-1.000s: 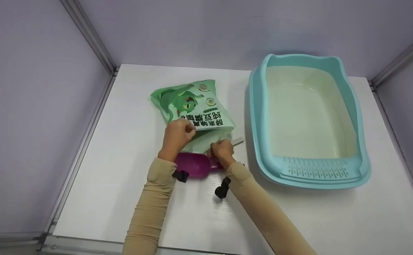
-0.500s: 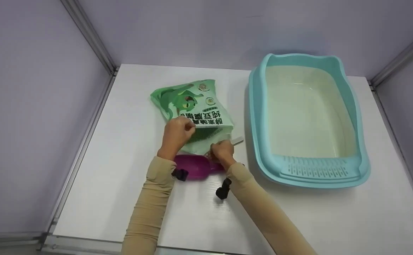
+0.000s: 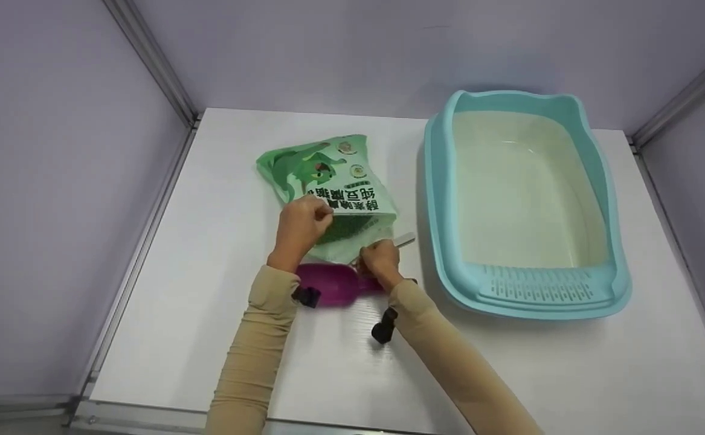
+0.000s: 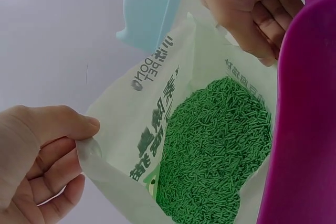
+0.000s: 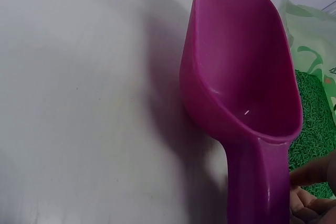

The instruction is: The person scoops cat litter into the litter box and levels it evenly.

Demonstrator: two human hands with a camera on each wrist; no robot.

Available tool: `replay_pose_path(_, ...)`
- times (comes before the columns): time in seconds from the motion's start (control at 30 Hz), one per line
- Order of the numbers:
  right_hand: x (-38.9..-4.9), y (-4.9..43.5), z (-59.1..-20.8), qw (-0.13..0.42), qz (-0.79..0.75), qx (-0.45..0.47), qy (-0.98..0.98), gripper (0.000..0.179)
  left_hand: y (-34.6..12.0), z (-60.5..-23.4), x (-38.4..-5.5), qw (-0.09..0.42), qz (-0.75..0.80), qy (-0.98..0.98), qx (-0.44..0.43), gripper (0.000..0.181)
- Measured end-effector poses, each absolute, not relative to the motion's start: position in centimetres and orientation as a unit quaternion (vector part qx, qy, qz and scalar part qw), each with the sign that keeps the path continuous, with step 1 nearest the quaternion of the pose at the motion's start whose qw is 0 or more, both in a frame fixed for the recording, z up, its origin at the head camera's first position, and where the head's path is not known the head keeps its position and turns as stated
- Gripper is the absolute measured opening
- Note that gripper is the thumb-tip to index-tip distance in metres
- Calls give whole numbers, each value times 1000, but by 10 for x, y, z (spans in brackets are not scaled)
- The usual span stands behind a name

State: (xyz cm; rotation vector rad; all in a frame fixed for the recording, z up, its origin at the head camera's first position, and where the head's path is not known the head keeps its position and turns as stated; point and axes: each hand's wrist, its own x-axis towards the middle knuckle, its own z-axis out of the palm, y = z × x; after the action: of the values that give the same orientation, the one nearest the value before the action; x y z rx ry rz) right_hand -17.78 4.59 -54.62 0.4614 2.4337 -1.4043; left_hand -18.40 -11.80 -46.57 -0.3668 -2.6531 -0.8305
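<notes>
Evidently, the left hand (image 3: 301,223) is pinching one edge of the cat-litter bag (image 3: 343,162) between thumb and fingers, while the right hand (image 3: 381,258) is gripping the opposite edge, its curled fingers partly hiding the contact. The bag is lying on the white worktop (image 3: 165,338), its mouth gaping toward the person, and green pellets (image 4: 215,150) are showing inside; the left hand is covering some of the printing. The magenta scoop (image 3: 331,285) is sitting just in front of the mouth, its handle (image 5: 257,187) disappearing beneath the right arm. A pale strip (image 3: 405,240) is poking out beyond the right hand, its near end hidden, its nature hard to make out. The light-blue litter tray (image 3: 438,199) is standing on the person's right, only partly appearing in the left wrist view.
</notes>
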Motion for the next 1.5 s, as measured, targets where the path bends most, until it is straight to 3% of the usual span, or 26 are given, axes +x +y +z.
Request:
replay_pose_path(0.2,-175,47,-545,159,-527,158,820,22,-118,-466,-184,164,-294,-933,-129,10)
replay_pose_path(0.8,-154,65,-543,48,-468,-38,881,21,-119,-470,-184,165,-291,-934,-127,6)
replay_pose_path(1.3,-130,89,-549,47,-391,-163,904,20,-120,-470,-180,174,-295,-929,-140,8)
replay_pose_path(1.5,-120,100,-556,6,-344,-208,916,18,-119,-468,-177,177,-305,-924,-150,8)
